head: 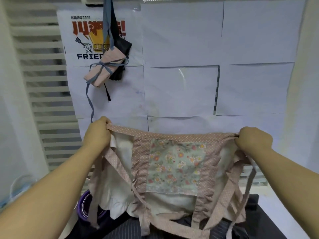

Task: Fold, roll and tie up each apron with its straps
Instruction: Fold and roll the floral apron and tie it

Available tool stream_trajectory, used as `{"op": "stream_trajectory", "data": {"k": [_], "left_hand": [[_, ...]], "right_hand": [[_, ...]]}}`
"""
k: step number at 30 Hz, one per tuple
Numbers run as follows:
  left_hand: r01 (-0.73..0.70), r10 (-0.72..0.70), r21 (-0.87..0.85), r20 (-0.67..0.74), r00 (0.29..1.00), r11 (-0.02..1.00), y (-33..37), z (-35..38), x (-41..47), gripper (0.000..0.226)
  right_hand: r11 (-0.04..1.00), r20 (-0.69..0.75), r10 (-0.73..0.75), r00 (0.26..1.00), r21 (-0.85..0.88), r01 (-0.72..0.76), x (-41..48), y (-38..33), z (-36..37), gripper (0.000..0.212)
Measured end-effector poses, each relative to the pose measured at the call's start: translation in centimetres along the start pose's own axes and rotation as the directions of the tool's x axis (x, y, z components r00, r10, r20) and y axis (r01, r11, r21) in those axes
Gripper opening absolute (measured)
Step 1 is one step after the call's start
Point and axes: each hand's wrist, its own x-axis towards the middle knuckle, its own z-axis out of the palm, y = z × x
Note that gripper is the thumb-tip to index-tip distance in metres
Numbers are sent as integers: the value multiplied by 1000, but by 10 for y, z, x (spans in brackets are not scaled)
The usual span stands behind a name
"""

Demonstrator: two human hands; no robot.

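I hold a cream apron (172, 171) with pink dotted trim and a floral panel up in front of me, stretched by its pink waistband. My left hand (97, 133) grips the band's left end and my right hand (253, 139) grips the right end. Its long pink straps (222, 209) dangle down over dark cloth below. On the wall at upper left hangs a rolled pink apron (103, 71) tied with grey-blue straps, with a dark rolled apron (120, 49) behind it.
White paper sheets (181, 90) cover the wall ahead, one printed with a red and yellow logo (82, 35). A slatted white panel (44, 94) stands at the left. Dark striped fabric (126, 228) lies on the surface below, beside a purple round object (82, 204).
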Motion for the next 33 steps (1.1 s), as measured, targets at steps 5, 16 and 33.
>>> {"op": "stream_trajectory", "data": {"k": [5,16,33], "left_hand": [[-258,178,441,215,960,860,-9,-28,-3,15],[544,-390,-836,477,788,77,-11,-47,-73,27],[10,-299,-599,-384,874,801,-53,-94,-96,39]], "right_hand": [[923,277,139,951,313,-226,-11,14,2,24],[-326,268,437,859,937,-127,-138,-55,-5,48],[471,-449,451,772,854,222,-169,-31,-65,36]]}}
